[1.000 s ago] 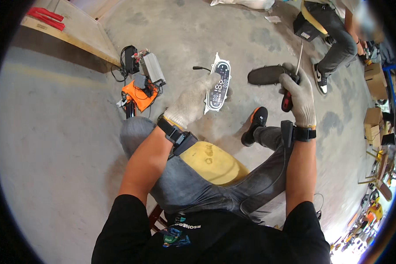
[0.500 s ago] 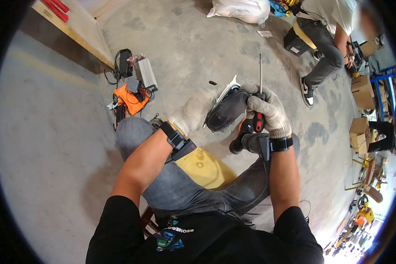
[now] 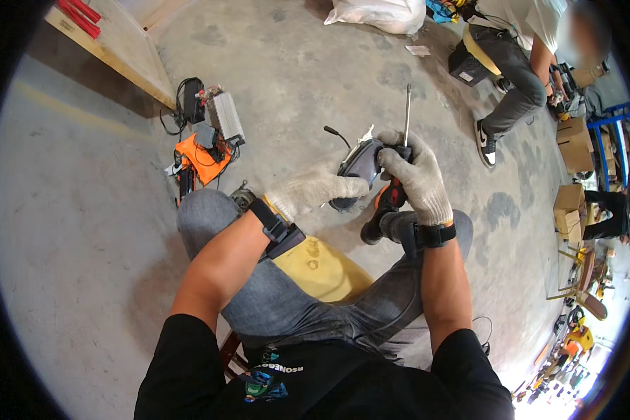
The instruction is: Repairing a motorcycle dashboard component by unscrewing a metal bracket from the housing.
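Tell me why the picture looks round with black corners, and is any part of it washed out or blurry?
The head view comes through a fisheye lens: a dark ring frames it, and the wooden board bends near the rim. The lower right edge is blown out by bright light. A co-worker's face at top right is blurred. The left hand, right hand and screwdriver are sharp, evenly lit.

Counts around the seated person on the concrete floor

Two gloved hands, left (image 3: pixel 315 190) and right (image 3: pixel 416 180); one dark curved housing (image 3: pixel 360 164) and one long screwdriver (image 3: pixel 404 133) between them. Two black wrist straps (image 3: pixel 278 227). One orange device (image 3: pixel 204 155) with one grey box (image 3: pixel 227 117) beside it. One white sack (image 3: pixel 381 14), two red bars (image 3: pixel 79 14), three cardboard boxes (image 3: pixel 574 133). One other person (image 3: pixel 518 63).
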The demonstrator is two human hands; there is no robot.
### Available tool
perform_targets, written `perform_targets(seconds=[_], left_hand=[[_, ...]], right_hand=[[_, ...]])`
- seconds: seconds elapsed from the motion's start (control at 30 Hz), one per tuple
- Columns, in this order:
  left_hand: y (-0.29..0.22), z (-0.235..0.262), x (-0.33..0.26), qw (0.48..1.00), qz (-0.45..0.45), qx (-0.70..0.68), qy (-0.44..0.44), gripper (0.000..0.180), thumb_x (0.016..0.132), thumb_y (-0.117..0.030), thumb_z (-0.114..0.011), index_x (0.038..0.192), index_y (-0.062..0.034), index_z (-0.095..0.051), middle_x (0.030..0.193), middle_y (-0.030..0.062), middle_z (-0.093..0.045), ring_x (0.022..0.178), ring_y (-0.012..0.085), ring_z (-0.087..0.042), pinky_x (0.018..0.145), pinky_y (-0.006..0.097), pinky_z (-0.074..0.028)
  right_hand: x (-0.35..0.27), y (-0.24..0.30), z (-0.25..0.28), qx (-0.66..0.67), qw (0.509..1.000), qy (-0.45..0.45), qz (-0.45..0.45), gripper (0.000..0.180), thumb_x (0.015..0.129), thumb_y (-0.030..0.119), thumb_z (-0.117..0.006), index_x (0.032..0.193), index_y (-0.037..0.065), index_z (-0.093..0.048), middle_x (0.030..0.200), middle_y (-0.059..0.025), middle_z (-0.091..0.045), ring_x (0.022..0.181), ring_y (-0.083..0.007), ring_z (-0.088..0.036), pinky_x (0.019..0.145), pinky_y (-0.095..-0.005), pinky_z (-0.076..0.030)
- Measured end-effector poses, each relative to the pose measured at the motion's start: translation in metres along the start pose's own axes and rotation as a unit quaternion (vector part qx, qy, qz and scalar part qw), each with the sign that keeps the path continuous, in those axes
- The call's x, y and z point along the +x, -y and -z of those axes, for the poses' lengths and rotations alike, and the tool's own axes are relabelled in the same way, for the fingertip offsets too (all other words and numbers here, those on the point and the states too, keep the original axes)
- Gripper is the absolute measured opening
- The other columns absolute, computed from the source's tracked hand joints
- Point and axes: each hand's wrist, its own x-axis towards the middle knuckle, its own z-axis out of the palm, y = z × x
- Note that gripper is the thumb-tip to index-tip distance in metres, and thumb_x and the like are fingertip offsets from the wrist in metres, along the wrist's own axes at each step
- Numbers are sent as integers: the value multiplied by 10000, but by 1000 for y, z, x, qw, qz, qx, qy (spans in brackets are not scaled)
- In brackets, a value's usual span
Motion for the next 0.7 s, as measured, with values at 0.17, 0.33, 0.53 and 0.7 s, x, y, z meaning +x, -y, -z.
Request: perform_targets(seconds=[0.17,0.33,0.53,0.7], left_hand=[[-5,-4,-3,999,39,-10,-24,540,954,-215,-712,1434,-42,-533,1147,72,-694,1048,165,-660,899,327,-537],[-9,-6,-4,999,24,31,-24,524,964,-226,-689,1424,-30,-534,1129,65,-697,1049,164,-659,905,334,-530],[-13,-10,-6,999,11,22,-26,499,973,-218,-679,1412,-23,-543,1136,71,-699,1044,162,-663,903,330,-533],[-11,-9,-5,999,4,20,-25,490,978,-206,-669,1415,-25,-541,1152,88,-701,1051,170,-672,891,321,-544]], right_hand=[[3,-11,-5,-16,1000,-22,7,354,934,175,-741,1227,-10,-666,907,-35,-689,770,-108,-649,716,-280,-557],[1,-9,-3,25,1000,-13,3,442,938,213,-756,1306,-5,-645,922,-29,-682,755,-111,-647,710,-269,-560],[5,-19,5,96,993,58,-37,484,947,237,-758,1336,-21,-630,926,-25,-674,765,-100,-624,732,-265,-556],[4,-23,3,128,990,47,-22,474,944,224,-750,1330,-27,-634,931,-20,-676,773,-96,-617,730,-255,-540]])
